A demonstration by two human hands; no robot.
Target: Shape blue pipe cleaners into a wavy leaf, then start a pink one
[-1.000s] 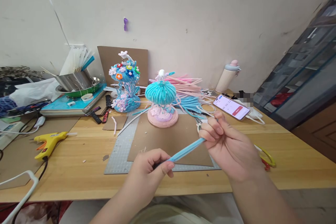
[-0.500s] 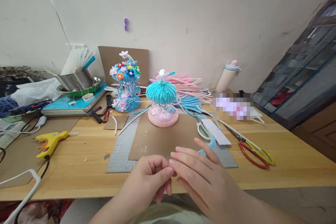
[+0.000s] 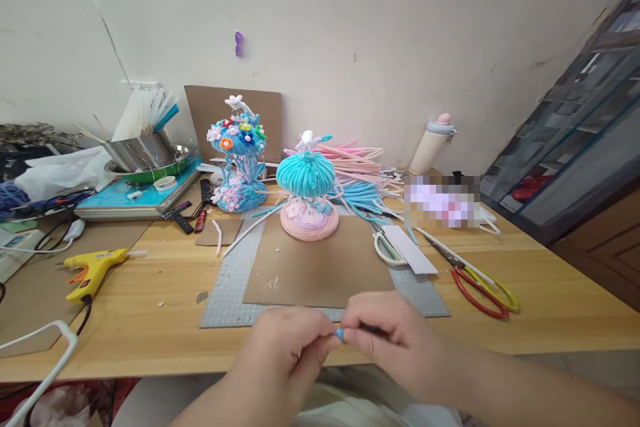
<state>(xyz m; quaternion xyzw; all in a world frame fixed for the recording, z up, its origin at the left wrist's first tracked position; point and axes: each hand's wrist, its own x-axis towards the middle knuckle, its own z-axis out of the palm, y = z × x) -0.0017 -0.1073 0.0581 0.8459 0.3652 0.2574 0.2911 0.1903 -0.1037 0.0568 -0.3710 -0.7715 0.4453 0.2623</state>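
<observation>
Low at the table's front edge, my left hand (image 3: pixel 295 353) and my right hand (image 3: pixel 395 340) meet fingertip to fingertip. Between them shows a tiny bit of blue pipe cleaner (image 3: pixel 339 334), pinched from both sides; the rest of it is hidden by my fingers. Beyond my hands, a turquoise pipe-cleaner jellyfish-like figure (image 3: pixel 306 175) stands upright on a round pink base (image 3: pixel 310 230). This base rests on a brown cardboard sheet (image 3: pixel 320 273) over a grey cutting mat (image 3: pixel 220 307).
A flower-covered blue figure (image 3: pixel 237 147) stands back left. Behind are pink pipe cleaners (image 3: pixel 355 163) and blue pipe cleaners (image 3: pixel 365 197). A yellow glue gun (image 3: pixel 95 272) lies left; red-and-yellow-handled scissors (image 3: pixel 483 290), white-handled scissors (image 3: pixel 387 250) and a bottle (image 3: pixel 433 147) are right.
My right hand's fingers have gone from stretched out to closed in a pinch. The blue piece, earlier sticking out behind that hand, now shows only between my fingertips.
</observation>
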